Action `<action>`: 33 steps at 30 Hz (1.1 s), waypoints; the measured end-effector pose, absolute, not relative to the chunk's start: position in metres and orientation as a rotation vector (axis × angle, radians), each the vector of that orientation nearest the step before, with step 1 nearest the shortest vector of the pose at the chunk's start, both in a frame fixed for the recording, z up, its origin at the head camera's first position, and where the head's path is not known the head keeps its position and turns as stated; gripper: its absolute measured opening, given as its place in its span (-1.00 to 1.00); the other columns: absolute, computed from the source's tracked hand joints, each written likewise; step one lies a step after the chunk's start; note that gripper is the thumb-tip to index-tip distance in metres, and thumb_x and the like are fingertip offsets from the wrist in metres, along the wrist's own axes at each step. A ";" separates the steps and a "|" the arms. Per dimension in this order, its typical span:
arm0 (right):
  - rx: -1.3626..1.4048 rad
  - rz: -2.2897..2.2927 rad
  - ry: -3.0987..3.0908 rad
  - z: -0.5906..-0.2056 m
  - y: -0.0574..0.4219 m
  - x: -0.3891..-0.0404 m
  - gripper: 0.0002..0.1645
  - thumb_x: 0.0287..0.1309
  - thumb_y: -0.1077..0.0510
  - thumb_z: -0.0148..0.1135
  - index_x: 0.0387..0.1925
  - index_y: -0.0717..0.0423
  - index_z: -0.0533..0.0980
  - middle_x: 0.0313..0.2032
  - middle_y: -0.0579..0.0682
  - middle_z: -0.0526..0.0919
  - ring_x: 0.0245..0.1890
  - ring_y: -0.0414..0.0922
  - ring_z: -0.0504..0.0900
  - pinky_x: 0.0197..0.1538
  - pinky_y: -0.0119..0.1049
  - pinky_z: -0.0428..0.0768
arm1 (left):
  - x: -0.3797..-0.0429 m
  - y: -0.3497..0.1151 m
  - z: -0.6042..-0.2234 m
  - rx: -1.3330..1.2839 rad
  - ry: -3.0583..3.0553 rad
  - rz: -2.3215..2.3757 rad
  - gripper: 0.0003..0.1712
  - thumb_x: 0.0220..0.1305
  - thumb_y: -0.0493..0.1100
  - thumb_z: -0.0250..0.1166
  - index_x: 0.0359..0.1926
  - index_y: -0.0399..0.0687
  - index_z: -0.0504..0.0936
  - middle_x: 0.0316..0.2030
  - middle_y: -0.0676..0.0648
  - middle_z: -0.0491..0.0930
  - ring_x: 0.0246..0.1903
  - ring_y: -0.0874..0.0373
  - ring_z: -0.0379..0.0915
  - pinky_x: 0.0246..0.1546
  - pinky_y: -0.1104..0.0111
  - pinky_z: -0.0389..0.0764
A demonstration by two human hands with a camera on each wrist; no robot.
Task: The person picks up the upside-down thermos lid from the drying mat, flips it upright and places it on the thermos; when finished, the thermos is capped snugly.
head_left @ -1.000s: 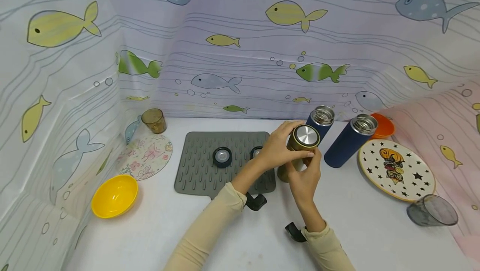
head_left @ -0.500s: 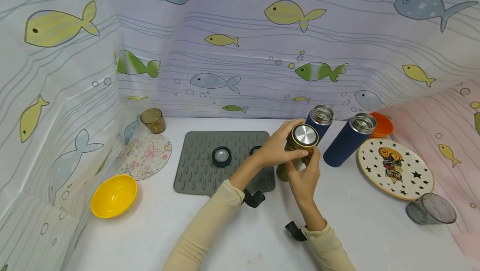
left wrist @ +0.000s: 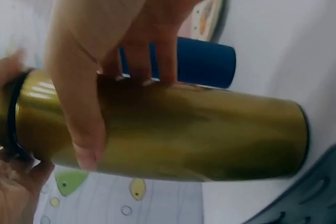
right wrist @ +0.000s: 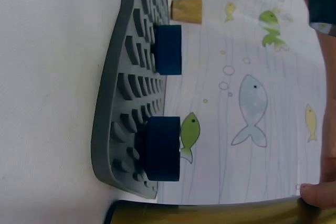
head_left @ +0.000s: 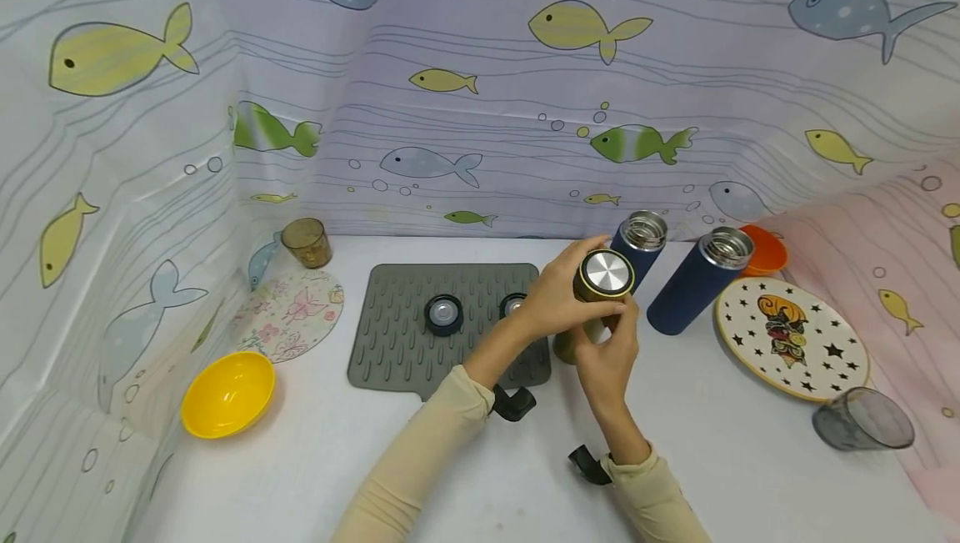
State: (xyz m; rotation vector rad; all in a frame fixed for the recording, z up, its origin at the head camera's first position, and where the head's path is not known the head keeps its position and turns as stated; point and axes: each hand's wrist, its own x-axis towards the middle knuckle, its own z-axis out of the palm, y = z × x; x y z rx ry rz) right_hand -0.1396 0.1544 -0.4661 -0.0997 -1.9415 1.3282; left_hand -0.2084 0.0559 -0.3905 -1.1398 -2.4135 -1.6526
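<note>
A gold thermos bottle [head_left: 570, 347] stands right of the grey mat, its lid [head_left: 606, 273] topped by a silver disc. My left hand [head_left: 553, 297] grips the lid, thumb across the near side. Lower down, my right hand [head_left: 611, 359] holds the body; in the left wrist view its thumb and fingers wrap the gold bottle [left wrist: 210, 135]. A dark ring [left wrist: 20, 114] shows between lid and body. Two dark blue bottles [head_left: 693, 297] with bare steel necks stand just right of the hands. On the mat sit two round dark lids [head_left: 444, 314], one partly behind my left hand.
The grey ridged mat [head_left: 397, 359] lies in the middle. At left are a yellow bowl [head_left: 228, 397], a floral round mat [head_left: 292, 318] and a brown cup [head_left: 307, 243]. A star-patterned plate [head_left: 791, 339], an orange bowl [head_left: 767, 251] and a grey glass [head_left: 862, 422] are at right.
The top of the gold thermos bottle has shifted slightly left, with both hands keeping their hold. Everything else stays where it was.
</note>
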 end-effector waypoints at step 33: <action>-0.098 1.301 -1.924 -0.437 0.141 -0.127 -0.27 -0.05 0.54 0.37 0.20 0.50 0.31 0.03 0.40 0.55 -0.03 0.17 0.62 0.03 -0.33 0.57 | -0.212 0.057 -0.400 -1.044 -2.346 -1.600 -0.07 -0.14 -0.03 0.66 0.29 -0.13 0.48 -0.02 -0.10 0.48 0.08 0.08 0.46 0.19 0.38 0.51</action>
